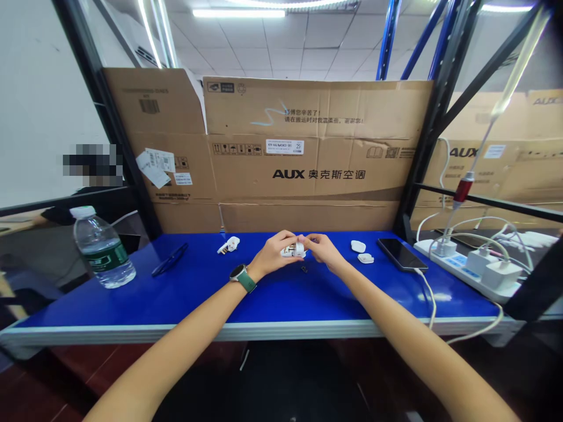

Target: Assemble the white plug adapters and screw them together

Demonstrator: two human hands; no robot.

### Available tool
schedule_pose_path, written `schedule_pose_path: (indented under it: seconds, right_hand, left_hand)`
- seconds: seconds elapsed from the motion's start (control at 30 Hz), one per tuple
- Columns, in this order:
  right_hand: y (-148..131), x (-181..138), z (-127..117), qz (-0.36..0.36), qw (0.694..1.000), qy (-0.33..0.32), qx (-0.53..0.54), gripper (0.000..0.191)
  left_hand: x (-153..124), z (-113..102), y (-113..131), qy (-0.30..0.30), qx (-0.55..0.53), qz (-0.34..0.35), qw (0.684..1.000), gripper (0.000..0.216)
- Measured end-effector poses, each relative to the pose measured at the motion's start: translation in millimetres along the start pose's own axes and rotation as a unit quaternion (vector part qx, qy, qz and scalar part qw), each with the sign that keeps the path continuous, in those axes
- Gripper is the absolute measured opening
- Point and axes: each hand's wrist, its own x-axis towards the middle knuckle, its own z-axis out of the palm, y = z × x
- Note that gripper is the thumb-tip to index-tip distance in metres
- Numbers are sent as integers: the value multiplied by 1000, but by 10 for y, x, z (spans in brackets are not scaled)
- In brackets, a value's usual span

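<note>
My left hand (276,253), with a green-strapped watch on its wrist, grips an opened white plug (299,250) with metal parts showing inside. My right hand (324,251) is closed in a pinch at the plug's upper right side; whatever lies between those fingertips is too small to make out. Just below the hands, a few tiny dark pieces (304,269), perhaps screws, lie on the blue tabletop (264,302). Farther left rests another white plug piece (229,245) with metal prongs. Two small white covers (358,246) sit to the right of my right hand.
A water bottle (103,249) and dark-framed glasses (170,260) are on the left. At right are a black phone (401,254) on a cable and a white power strip (466,269) with chargers. Cardboard (308,146) walls the back. Another person (92,167) is beyond the left side.
</note>
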Motion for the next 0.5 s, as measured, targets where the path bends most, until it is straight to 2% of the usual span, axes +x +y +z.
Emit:
schedule_pose_path:
  seconds: [0.2, 0.5]
  right_hand:
    - [-89, -59, -55, 9, 994, -86, 71, 45]
    - [-91, -69, -57, -39, 995, -81, 37, 45]
  left_hand:
    - [-2, -19, -33, 46, 7, -7, 999, 63]
    - [-23, -16, -4, 43, 12, 22, 999, 60]
